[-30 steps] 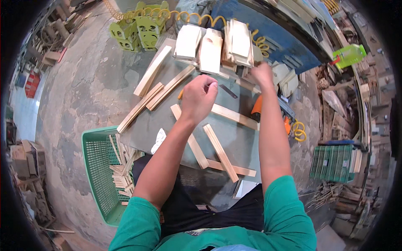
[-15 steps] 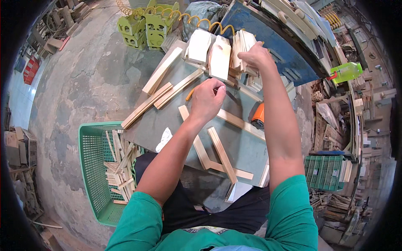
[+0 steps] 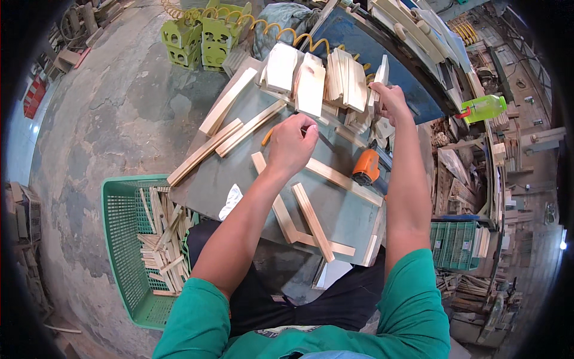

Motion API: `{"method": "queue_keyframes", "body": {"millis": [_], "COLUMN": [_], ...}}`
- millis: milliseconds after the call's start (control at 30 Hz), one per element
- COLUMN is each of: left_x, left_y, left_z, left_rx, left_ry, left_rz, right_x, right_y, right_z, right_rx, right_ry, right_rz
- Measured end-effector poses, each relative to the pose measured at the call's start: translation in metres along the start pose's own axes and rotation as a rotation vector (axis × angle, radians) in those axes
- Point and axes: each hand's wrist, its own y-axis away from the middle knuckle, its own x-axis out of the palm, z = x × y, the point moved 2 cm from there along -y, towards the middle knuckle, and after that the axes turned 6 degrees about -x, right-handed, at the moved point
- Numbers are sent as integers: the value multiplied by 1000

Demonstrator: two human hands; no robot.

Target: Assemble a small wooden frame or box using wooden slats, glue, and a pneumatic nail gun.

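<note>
My right hand (image 3: 393, 103) pinches a thin pale wooden board (image 3: 382, 70) standing on edge, at the right end of a row of board stacks. Just left of it leans a fanned stack of wooden boards (image 3: 347, 78), and two more piles, a middle stack (image 3: 310, 90) and a left stack (image 3: 279, 67), stand farther along. My left hand (image 3: 293, 142) is closed above the grey worktable (image 3: 233, 170), its fingers curled in; whatever they may hold is hidden. Below and right of it lies a long wooden strip (image 3: 344, 182). An orange-bodied tool (image 3: 366, 166) rests near my right forearm.
Wooden strips (image 3: 206, 152) overhang the table's left side; a joined wooden piece (image 3: 281, 206) and a loose strip (image 3: 312, 221) lie nearer me. A green basket (image 3: 110, 230) of offcuts stands at left. Behind the stacks are a coiled yellow hose (image 3: 263, 24) and blue panel (image 3: 353, 42).
My right hand has moved right, off the fanned stack, and now has a thin board in its fingers. My left hand stays curled over the table. The view has shifted slightly.
</note>
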Motion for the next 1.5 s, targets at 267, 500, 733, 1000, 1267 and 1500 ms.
{"method": "queue_keyframes", "body": {"millis": [267, 500, 733, 1000, 1267, 1500], "left_x": [1, 0, -1, -11, -3, -10], "left_y": [-2, -3, -3, -6, -10, -10], "left_z": [1, 0, 4, 6, 0, 7], "left_rx": [-13, -1, 7, 9, -305, -304], "left_ry": [-14, -6, -11, 46, 631, 900], "left_rz": [17, 19, 5, -15, 291, 321], "right_x": [71, 78, 56, 20, 47, 116], "right_y": [32, 21, 6, 46, 132, 205], "right_z": [83, 76, 50, 36, 34, 56], "right_rx": [-77, 11, -258, -301, -223, -461], "right_ry": [521, 613, 297, -846, -1110, -379], "right_rz": [-60, -61, -18, 315, 711, 433]}}
